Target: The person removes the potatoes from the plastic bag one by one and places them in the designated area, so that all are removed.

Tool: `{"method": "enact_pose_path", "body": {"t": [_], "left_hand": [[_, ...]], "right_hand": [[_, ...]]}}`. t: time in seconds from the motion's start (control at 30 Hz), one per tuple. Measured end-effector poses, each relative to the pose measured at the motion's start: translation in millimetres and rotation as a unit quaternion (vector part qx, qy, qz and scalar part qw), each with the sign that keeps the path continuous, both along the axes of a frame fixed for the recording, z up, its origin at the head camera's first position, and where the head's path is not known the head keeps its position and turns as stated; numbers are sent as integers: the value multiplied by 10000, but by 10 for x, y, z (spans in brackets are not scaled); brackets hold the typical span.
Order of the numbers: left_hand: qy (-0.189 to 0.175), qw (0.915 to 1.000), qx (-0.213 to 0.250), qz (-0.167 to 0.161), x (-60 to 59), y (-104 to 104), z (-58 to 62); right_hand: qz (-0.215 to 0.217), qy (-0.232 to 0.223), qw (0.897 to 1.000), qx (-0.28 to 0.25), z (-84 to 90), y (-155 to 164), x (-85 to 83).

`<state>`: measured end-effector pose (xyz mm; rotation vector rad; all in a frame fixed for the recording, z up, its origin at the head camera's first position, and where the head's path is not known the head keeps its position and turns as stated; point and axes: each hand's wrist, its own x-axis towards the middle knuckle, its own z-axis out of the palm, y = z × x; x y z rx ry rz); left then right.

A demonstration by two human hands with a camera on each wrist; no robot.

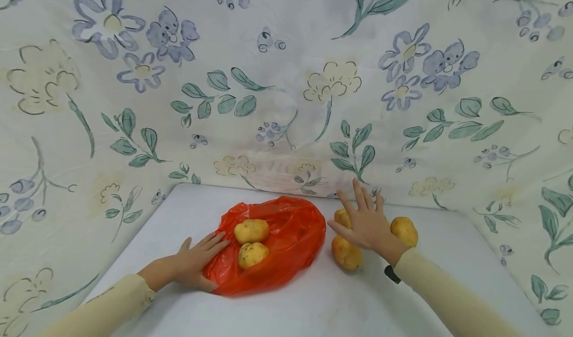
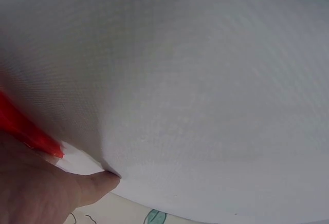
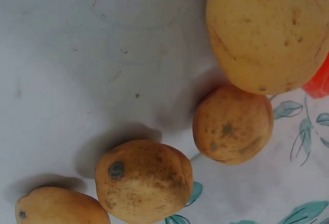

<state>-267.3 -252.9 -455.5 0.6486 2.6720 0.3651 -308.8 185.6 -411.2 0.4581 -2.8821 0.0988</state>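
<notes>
Here, two flat hands rest among potatoes and a red bag.

The left hand (image 1: 194, 262) lies with straight fingers on the edge of the red plastic bag (image 1: 286, 242), where two potatoes (image 1: 251, 231) sit. The right hand (image 1: 367, 222), fingers spread apart, hovers over loose potatoes (image 1: 346, 252) on the white table (image 1: 313, 302), beside the bag.

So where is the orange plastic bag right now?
In the head view the orange plastic bag lies on the white table, left of centre, with two potatoes on it and the left hand pressing its left edge.
</notes>
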Motion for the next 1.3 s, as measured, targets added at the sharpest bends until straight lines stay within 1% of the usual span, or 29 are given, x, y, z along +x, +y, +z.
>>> {"method": "enact_pose_path", "body": {"t": [0.17,0.3,0.43,0.6,0.8,0.93,1.1,1.3], "left_hand": [[25,9999,-115,33,-2,-21,-7],[49,10000,-59,13,16,-10,12],[27,10000,-30,18,41,16,23],[21,10000,-77,22,28,40,3],[22,9999,-126,-43,7,48,10],[-12,9999,-119,-39,5,55,19],[-63,9999,-154,38,36,64,0],[-82,9999,-100,68,44,41,-18]], "right_hand": [[20,-54,10000,53,20,-39,-13],[36,-59,9999,80,25,-71,-14],[156,16,9999,15,30,-109,-11],[213,-64,9998,-14,46,-145,-1],[244,30,9997,59,58,-194,-17],[339,8,9994,36,90,-253,-28],[448,-104,9989,87,153,-333,-22],[515,29,9985,181,192,-424,-35]]}}
